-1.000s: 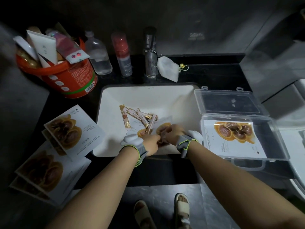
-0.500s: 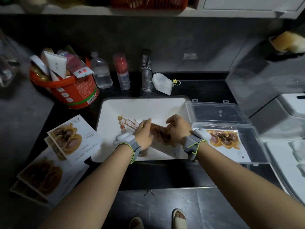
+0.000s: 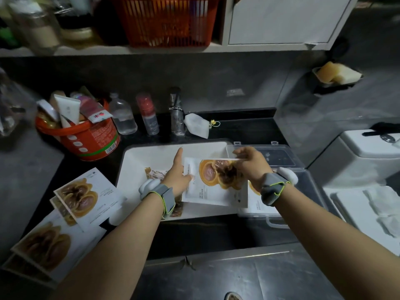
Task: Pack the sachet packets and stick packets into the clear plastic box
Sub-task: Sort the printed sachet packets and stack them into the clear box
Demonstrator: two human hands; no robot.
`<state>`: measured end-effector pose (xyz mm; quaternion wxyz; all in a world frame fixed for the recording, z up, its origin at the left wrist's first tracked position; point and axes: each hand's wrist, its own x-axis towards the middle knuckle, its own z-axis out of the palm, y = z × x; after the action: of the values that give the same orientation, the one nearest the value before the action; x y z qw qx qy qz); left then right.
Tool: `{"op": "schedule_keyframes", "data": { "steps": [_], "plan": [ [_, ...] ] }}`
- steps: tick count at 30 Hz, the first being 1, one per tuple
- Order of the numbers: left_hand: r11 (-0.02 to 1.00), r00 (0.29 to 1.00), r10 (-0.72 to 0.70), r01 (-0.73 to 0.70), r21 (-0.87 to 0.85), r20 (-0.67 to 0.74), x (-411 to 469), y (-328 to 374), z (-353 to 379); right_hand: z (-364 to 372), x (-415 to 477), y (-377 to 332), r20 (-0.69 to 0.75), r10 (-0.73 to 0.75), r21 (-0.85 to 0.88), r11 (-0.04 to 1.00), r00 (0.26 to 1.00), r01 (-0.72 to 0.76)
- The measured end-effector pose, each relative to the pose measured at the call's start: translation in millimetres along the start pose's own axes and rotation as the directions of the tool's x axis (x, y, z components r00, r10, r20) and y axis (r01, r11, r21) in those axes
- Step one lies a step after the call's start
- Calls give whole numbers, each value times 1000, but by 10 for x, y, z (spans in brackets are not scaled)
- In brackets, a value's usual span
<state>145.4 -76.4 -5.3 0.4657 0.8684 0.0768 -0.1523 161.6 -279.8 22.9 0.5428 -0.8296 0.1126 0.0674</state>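
My right hand (image 3: 252, 163) pinches the top edge of a white sachet packet (image 3: 214, 185) printed with a brown-orange picture, held up over the white sink (image 3: 151, 156). My left hand (image 3: 178, 174) touches the packet's left edge with the index finger stretched out. Several thin stick packets (image 3: 154, 173) lie in the sink, partly hidden by my left hand. The clear plastic box (image 3: 311, 182) stands open to the right of the sink, lid (image 3: 279, 155) folded back, with a sachet (image 3: 257, 204) inside it. More sachet packets (image 3: 84, 198) lie on the dark counter at the left.
An orange bucket (image 3: 93, 139) full of tubes stands at the back left, then a clear bottle (image 3: 123, 118), a red-capped spray bottle (image 3: 148, 114) and the tap (image 3: 176, 111). A white toilet (image 3: 368, 161) is at the right. A shelf with a red basket (image 3: 166, 20) hangs above.
Both hands have lifted the sachet packet out of the sink and raised it, shifting it to the right. The head has tilted up, bringing the shelf into view.
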Motion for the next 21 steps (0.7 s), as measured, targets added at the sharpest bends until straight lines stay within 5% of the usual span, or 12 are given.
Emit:
{"op": "schedule_keyframes", "data": {
  "steps": [9,21],
  "plan": [
    [992,997,81,-78,-94,22,47,406,388,-531,-24,538,-131,125,-30,991,984,-130],
    [891,967,192,-244,382,169,-79,704,994,-1025,-140,856,-336,156,-146,966,929,-215]
  ]
}}
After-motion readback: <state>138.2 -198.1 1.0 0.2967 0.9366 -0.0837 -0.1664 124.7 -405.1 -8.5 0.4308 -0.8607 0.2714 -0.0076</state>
